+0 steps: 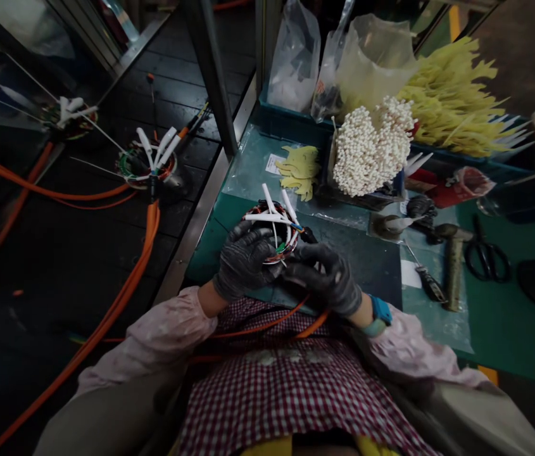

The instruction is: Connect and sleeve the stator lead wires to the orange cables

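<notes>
Both my hands wear dark grey textured gloves and hold a wound motor stator [271,235] above the green work mat [357,253]. It has coloured copper windings, and several white sleeved leads stick up and across its top. My left hand [243,261] grips its near left side, with the fingers curled around the coil. My right hand [324,277] presses against its near right side, close to a dark lead end. An orange cable [267,324] runs from the stator area down across my lap. My gloves hide the stator's lower part.
Two more wound stators [146,166] [70,117] with orange cables lie on a dark slatted surface left of the metal bench edge [201,215]. A blue bin [286,120], yellow cable ties [447,95], a white bundle [371,147], a hammer [454,253], scissors [485,256] and a screwdriver [431,282] lie ahead.
</notes>
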The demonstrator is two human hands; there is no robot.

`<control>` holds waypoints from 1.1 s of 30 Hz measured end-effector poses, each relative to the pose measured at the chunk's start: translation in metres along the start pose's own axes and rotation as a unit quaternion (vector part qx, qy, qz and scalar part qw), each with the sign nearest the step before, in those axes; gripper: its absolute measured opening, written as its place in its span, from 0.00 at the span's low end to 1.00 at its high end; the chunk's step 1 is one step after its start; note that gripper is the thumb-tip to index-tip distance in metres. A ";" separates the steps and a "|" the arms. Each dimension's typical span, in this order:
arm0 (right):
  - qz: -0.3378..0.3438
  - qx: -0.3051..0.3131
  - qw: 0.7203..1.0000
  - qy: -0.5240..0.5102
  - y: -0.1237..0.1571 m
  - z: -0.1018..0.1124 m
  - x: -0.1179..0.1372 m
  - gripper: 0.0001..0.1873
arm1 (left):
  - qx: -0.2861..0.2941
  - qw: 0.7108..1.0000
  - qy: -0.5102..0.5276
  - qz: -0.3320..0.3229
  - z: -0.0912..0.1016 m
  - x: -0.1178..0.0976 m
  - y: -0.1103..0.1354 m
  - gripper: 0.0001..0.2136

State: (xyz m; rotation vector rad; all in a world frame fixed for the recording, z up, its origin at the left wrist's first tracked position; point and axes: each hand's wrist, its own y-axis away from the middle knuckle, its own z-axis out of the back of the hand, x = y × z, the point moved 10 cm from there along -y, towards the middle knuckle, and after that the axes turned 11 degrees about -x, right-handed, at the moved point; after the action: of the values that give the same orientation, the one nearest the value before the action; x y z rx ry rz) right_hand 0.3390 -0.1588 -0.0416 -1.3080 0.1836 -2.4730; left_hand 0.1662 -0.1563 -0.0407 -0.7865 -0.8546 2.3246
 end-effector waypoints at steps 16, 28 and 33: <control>-0.001 0.057 0.982 -0.180 -0.061 -0.014 0.020 0.15 | -0.041 0.997 0.054 -0.034 0.012 -0.010 -0.015 0.05; 0.055 0.069 0.983 -0.160 -0.051 -0.015 0.010 0.09 | -0.043 0.997 0.060 -0.033 0.011 -0.006 -0.011 0.07; 0.051 0.031 0.986 -0.155 -0.045 -0.006 0.001 0.12 | -0.049 0.996 0.055 -0.050 0.013 -0.009 -0.012 0.07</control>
State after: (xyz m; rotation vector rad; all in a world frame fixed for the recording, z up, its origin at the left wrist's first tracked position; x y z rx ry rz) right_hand 0.3233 -0.1174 -0.0323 -1.5915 0.0934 -2.1402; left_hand 0.1671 -0.1592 -0.0207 -0.8837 -0.9441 2.1450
